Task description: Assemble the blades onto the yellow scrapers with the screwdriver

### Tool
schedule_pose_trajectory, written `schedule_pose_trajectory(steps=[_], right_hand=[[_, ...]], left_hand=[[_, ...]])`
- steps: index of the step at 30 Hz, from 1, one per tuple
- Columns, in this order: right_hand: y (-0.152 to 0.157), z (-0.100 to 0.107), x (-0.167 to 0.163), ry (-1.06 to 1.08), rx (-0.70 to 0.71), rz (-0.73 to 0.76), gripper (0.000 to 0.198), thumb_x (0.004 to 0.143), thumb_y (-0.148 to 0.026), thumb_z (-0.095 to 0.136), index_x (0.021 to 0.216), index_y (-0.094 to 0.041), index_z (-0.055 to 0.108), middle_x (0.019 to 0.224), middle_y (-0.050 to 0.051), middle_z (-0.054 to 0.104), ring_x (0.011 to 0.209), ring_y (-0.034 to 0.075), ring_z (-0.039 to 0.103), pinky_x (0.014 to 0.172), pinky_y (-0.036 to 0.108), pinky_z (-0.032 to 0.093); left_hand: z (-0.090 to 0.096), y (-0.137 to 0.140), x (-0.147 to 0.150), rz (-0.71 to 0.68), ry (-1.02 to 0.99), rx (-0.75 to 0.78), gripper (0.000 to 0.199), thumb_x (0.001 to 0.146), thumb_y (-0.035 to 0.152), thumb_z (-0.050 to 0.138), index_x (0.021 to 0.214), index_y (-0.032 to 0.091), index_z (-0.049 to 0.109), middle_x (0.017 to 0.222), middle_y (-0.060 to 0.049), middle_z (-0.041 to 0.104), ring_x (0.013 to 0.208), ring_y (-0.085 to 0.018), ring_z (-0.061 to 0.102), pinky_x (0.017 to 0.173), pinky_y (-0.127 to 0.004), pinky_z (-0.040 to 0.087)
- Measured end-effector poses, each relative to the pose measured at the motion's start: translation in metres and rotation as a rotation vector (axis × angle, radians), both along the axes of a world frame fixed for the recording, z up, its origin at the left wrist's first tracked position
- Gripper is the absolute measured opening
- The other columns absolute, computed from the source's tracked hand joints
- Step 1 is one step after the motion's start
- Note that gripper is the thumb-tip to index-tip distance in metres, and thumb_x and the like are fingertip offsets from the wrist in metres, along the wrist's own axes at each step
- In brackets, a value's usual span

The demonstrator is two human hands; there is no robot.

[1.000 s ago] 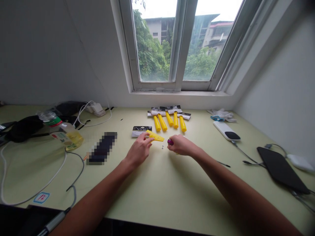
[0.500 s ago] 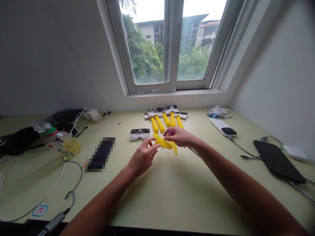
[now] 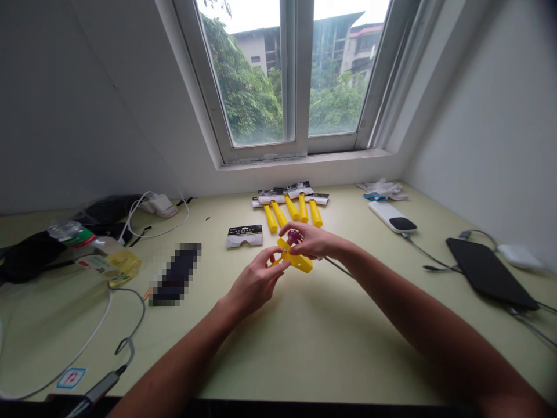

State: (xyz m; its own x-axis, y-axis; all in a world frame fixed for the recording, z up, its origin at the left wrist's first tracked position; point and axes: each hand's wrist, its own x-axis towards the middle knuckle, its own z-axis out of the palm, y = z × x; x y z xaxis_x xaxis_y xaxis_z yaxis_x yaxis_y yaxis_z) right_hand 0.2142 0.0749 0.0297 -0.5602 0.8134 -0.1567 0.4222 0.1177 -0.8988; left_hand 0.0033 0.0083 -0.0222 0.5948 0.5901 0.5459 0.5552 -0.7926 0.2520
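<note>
My left hand (image 3: 260,276) is closed, its thumb and fingers pinching the left end of a flat yellow plastic piece (image 3: 300,262) with small holes, held just above the table. My right hand (image 3: 311,239) is curled at the upper side of the same piece, its fingertips touching it near a small shiny bit of metal. In that hand lies what looks like a purple-handled screwdriver (image 3: 295,235); a thin dark shaft comes out by the wrist. Another yellow part seems to overlap the piece, partly hidden by my fingers.
Behind my hands lie several yellow handles (image 3: 292,207) with black-and-white card labels. A printed card (image 3: 244,236) is left of them. A phone-like pixelated item (image 3: 176,274), a tilted bottle (image 3: 108,261) and cables lie left; a white device (image 3: 392,217) and a black slab (image 3: 491,273) lie right.
My right hand has moved onto the yellow piece in my left hand. The second yellow part, seen apart at the right before, now seems to overlap it. The view has shifted slightly.
</note>
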Motion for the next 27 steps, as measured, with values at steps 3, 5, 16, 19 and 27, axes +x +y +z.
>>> schedule_pose_trajectory(steps=[3, 5, 16, 19, 27], right_hand=[[0.001, -0.002, -0.003, -0.042, 0.112, 0.008, 0.039, 0.068, -0.018, 0.066, 0.106, -0.018, 0.061, 0.077, -0.003, 0.056, 0.061, 0.008, 0.052, 0.049, 0.019, 0.04], [0.002, -0.004, -0.004, -0.082, 0.153, 0.016, 0.032, 0.068, -0.02, 0.068, 0.099, -0.017, 0.065, 0.08, -0.001, 0.06, 0.068, 0.011, 0.055, 0.056, 0.02, 0.043], [-0.001, -0.01, -0.007, -0.344, 0.352, -0.075, 0.024, 0.073, -0.018, 0.064, 0.097, -0.018, 0.069, 0.095, 0.006, 0.07, 0.084, 0.019, 0.062, 0.071, 0.026, 0.046], [0.0, -0.003, -0.002, -0.389, 0.391, -0.119, 0.02, 0.078, -0.018, 0.059, 0.097, -0.019, 0.066, 0.1, 0.006, 0.069, 0.09, 0.019, 0.062, 0.076, 0.027, 0.046], [-0.016, 0.017, 0.003, -0.458, 0.376, 0.01, 0.023, 0.078, -0.038, 0.065, 0.095, -0.022, 0.066, 0.092, 0.005, 0.07, 0.081, 0.019, 0.063, 0.066, 0.027, 0.045]], left_hand=[[0.001, -0.001, 0.001, -0.008, -0.014, -0.009, 0.03, 0.09, 0.009, 0.055, 0.115, 0.022, 0.065, 0.128, -0.011, 0.051, 0.099, -0.018, 0.062, 0.083, -0.035, 0.06], [0.001, -0.001, 0.001, -0.003, -0.016, -0.032, 0.03, 0.09, 0.009, 0.055, 0.115, 0.022, 0.065, 0.128, -0.011, 0.051, 0.095, -0.017, 0.063, 0.082, -0.034, 0.06], [-0.003, 0.008, -0.001, 0.031, 0.002, -0.147, 0.025, 0.091, 0.014, 0.055, 0.113, 0.019, 0.067, 0.109, -0.009, 0.061, 0.093, -0.019, 0.064, 0.083, -0.034, 0.058], [-0.001, 0.013, -0.008, 0.101, -0.096, -0.138, 0.023, 0.09, 0.015, 0.058, 0.111, 0.018, 0.068, 0.108, -0.009, 0.061, 0.093, -0.019, 0.064, 0.084, -0.034, 0.057], [0.005, 0.023, -0.023, 0.316, -0.338, -0.079, 0.018, 0.086, 0.017, 0.065, 0.104, 0.018, 0.068, 0.105, -0.006, 0.061, 0.096, -0.018, 0.062, 0.086, -0.036, 0.058]])
